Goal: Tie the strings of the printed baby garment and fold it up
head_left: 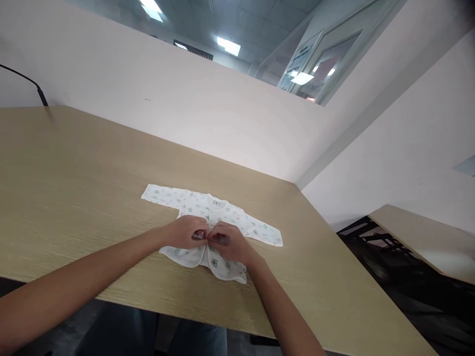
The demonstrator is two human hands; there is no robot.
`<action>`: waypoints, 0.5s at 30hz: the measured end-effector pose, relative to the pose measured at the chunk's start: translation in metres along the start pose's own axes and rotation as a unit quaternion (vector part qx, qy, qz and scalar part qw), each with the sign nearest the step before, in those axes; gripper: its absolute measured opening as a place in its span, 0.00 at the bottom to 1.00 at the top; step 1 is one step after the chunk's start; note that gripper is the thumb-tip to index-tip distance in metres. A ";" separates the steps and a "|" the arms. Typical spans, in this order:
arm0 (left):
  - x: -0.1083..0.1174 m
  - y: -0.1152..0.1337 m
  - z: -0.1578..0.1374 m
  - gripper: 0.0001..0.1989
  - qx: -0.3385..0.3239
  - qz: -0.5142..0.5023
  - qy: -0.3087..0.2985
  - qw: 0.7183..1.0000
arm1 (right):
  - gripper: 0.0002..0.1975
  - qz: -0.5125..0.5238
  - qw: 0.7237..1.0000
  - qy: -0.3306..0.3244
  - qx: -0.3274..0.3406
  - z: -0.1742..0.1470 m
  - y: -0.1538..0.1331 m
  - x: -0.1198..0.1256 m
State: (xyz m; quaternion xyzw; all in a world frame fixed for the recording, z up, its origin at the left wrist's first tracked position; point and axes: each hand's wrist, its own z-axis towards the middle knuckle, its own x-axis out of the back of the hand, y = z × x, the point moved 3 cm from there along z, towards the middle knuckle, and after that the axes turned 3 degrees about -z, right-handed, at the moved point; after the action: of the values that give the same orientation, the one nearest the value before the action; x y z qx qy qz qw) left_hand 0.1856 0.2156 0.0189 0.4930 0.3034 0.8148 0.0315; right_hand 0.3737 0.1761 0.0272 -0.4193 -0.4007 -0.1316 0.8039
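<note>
A small white baby shirt (pixel 195 201) with a light printed pattern lies spread on the table, its sleeves stretched out to both sides and its neckline at the far side. My left hand (pixel 187 231) pinches one edge of the front opening. Close against it, my right hand (pixel 228 241) pinches the other edge, and the fingertips of both hands meet at the middle of the shirt. Below the hands the two lower front flaps part slightly. Whatever fastener lies between the fingertips is hidden.
The wooden table (pixel 92 163) runs up to a white wall (pixel 185 104) with a window above it. A black cable (pixel 40 94) comes down at the far left. Beyond the right edge stands another tabletop (pixel 426 242) with dark items beneath it.
</note>
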 end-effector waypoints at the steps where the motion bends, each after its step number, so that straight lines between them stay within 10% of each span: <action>1: 0.000 0.000 0.000 0.07 0.002 -0.003 -0.001 1.000 | 0.04 -0.003 1.000 -0.001 -0.005 0.000 0.001 0.000; 15: -0.002 -0.002 0.000 0.06 0.006 -0.004 -0.002 1.000 | 0.06 -0.004 1.000 -0.008 -0.030 -0.001 0.002 0.001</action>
State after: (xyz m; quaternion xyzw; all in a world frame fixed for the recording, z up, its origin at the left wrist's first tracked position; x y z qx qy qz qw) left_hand 0.1860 0.2163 0.0163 0.4934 0.3099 0.8121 0.0320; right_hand 0.3758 0.1772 0.0261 -0.4425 -0.4045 -0.1437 0.7874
